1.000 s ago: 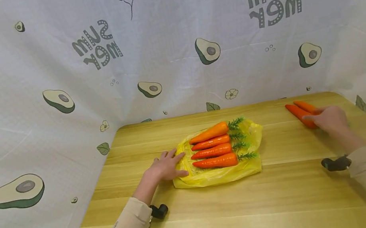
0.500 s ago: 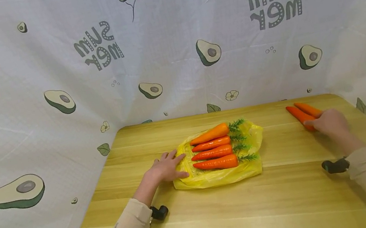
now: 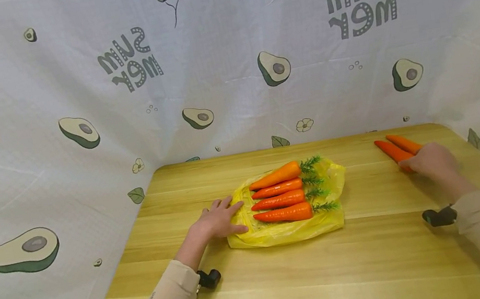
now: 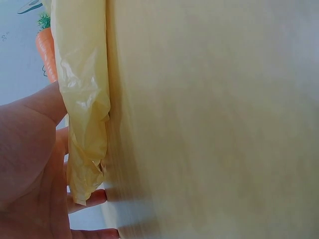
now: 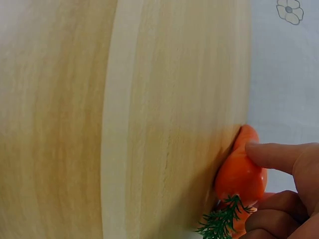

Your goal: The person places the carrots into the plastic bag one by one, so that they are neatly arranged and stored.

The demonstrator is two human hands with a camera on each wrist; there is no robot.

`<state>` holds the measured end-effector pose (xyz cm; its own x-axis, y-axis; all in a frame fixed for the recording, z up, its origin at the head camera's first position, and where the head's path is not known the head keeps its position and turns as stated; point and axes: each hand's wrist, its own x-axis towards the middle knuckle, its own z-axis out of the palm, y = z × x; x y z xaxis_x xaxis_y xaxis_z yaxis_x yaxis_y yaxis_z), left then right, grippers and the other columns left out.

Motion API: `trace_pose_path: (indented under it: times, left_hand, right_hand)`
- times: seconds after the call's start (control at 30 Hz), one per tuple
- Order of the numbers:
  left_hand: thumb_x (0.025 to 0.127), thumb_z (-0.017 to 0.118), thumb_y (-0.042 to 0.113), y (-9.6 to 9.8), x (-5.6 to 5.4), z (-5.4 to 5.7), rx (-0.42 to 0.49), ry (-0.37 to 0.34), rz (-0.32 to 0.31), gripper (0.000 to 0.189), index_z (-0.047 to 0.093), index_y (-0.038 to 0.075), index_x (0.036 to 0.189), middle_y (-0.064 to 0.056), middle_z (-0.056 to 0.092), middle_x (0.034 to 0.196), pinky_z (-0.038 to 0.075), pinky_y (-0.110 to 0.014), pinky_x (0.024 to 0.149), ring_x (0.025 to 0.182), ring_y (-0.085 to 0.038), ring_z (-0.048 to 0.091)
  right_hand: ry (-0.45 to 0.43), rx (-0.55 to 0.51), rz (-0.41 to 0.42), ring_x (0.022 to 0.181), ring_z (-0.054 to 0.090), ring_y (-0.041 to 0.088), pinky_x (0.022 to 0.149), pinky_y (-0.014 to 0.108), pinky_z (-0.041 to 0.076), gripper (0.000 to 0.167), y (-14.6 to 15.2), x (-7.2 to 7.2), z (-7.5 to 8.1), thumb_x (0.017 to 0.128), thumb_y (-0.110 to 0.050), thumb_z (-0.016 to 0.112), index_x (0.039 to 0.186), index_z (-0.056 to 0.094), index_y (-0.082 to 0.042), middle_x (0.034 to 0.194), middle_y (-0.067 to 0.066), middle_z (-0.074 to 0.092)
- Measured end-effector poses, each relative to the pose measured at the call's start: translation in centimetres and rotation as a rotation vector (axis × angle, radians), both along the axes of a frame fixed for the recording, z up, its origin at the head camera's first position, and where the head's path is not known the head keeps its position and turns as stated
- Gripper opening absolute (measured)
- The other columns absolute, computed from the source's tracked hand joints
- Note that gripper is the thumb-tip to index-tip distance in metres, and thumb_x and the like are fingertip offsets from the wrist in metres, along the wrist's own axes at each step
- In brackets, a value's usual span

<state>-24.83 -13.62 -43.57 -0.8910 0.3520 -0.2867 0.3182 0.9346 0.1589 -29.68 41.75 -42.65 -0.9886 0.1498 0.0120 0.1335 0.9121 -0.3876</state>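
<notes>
My left hand point(image 3: 216, 221) lies with spread fingers on the left end of a flattened yellow plastic bag point(image 3: 283, 236). In the left wrist view the bag's crumpled edge point(image 4: 84, 99) runs past the thumb and fingers. Several orange carrots with green tops, one of them the top carrot point(image 3: 275, 175), lie in a row on the bag. At the far right my right hand point(image 3: 436, 163) holds a red-orange carrot point(image 3: 391, 149), thumb on its thick end and other fingers curled. Touching that carrot's far side is a second carrot point(image 3: 403, 142), partly behind the hand.
The wooden table point(image 3: 309, 275) carries everything. A white curtain point(image 3: 224, 57) with avocado prints hangs behind its far edge and along the sides. A black wrist device point(image 3: 209, 279) sits at the left cuff, another wrist device point(image 3: 439, 216) at the right.
My right hand has drawn slightly towards me along the carrot it holds. The view has tilted a little. My left hand stays on the bag, and the row of carrots lies as before.
</notes>
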Motion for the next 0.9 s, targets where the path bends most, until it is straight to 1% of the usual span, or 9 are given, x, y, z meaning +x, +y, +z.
trace_pose_path:
  times: [0.13, 0.23, 0.47, 0.57, 0.67, 0.83, 0.9]
  left_hand:
    - [0.093, 0.061, 0.062, 0.1, 0.0, 0.0, 0.002, -0.002, 0.003, 0.08, 0.031, 0.031, 0.16, -0.007, 0.017, 0.169, 0.021, -0.069, 0.116, 0.153, -0.039, 0.017]
    - [0.093, 0.061, 0.062, 0.1, 0.0, 0.1, 0.0, -0.002, 0.004, 0.08, 0.031, 0.031, 0.16, -0.007, 0.017, 0.169, 0.021, -0.068, 0.116, 0.153, -0.039, 0.017]
    - [0.093, 0.06, 0.062, 0.1, 0.0, 0.2, -0.003, -0.002, 0.002, 0.08, 0.03, 0.031, 0.16, -0.007, 0.017, 0.169, 0.021, -0.068, 0.117, 0.153, -0.039, 0.017]
    - [0.094, 0.06, 0.062, 0.1, 0.0, 0.2, -0.004, -0.001, -0.002, 0.079, 0.03, 0.031, 0.16, -0.007, 0.017, 0.169, 0.021, -0.068, 0.117, 0.153, -0.039, 0.017]
    - [0.094, 0.06, 0.061, 0.1, 0.0, 0.2, 0.0, 0.0, -0.003, 0.079, 0.03, 0.031, 0.16, -0.008, 0.017, 0.169, 0.021, -0.068, 0.116, 0.153, -0.04, 0.017]
    - [0.094, 0.06, 0.061, 0.1, 0.1, 0.2, 0.007, 0.001, -0.004, 0.079, 0.031, 0.03, 0.16, -0.008, 0.017, 0.169, 0.02, -0.069, 0.116, 0.153, -0.04, 0.017]
    - [0.094, 0.06, 0.061, 0.1, 0.0, 0.2, 0.005, 0.001, -0.005, 0.079, 0.03, 0.03, 0.16, -0.008, 0.017, 0.169, 0.02, -0.069, 0.116, 0.154, -0.04, 0.017]
  right_hand:
    - [-0.004, 0.004, -0.022, 0.064, 0.052, 0.032, 0.05, 0.032, 0.039, 0.054, 0.0, -0.1, -0.1, 0.083, -0.04, 0.074, 0.077, 0.066, 0.013, 0.071, 0.023, 0.055]
    - [-0.001, 0.006, -0.018, 0.064, 0.052, 0.033, 0.05, 0.032, 0.039, 0.054, 0.1, -0.2, -0.2, 0.083, -0.04, 0.074, 0.079, 0.066, 0.014, 0.071, 0.022, 0.056]
    - [-0.006, 0.027, 0.014, 0.069, 0.058, 0.04, 0.05, 0.033, 0.041, 0.063, 0.5, -0.4, 0.0, 0.085, -0.042, 0.072, 0.09, 0.065, 0.021, 0.077, 0.032, 0.06]
    - [0.002, 0.018, 0.027, 0.07, 0.058, 0.041, 0.051, 0.033, 0.04, 0.063, 0.4, -0.3, 0.2, 0.085, -0.043, 0.072, 0.092, 0.066, 0.02, 0.079, 0.032, 0.06]
    - [0.018, 0.013, 0.043, 0.071, 0.058, 0.04, 0.053, 0.032, 0.039, 0.059, 0.2, -0.3, 0.5, 0.086, -0.043, 0.073, 0.09, 0.069, 0.015, 0.078, 0.029, 0.061]
    - [0.023, 0.008, 0.065, 0.068, 0.052, 0.033, 0.056, 0.033, 0.036, 0.05, -0.5, -0.4, 1.1, 0.086, -0.043, 0.073, 0.086, 0.073, 0.007, 0.071, 0.017, 0.057]
    - [0.029, 0.009, 0.075, 0.069, 0.051, 0.032, 0.057, 0.033, 0.036, 0.052, -0.9, -0.4, 1.5, 0.087, -0.042, 0.073, 0.092, 0.073, 0.011, 0.071, 0.015, 0.056]
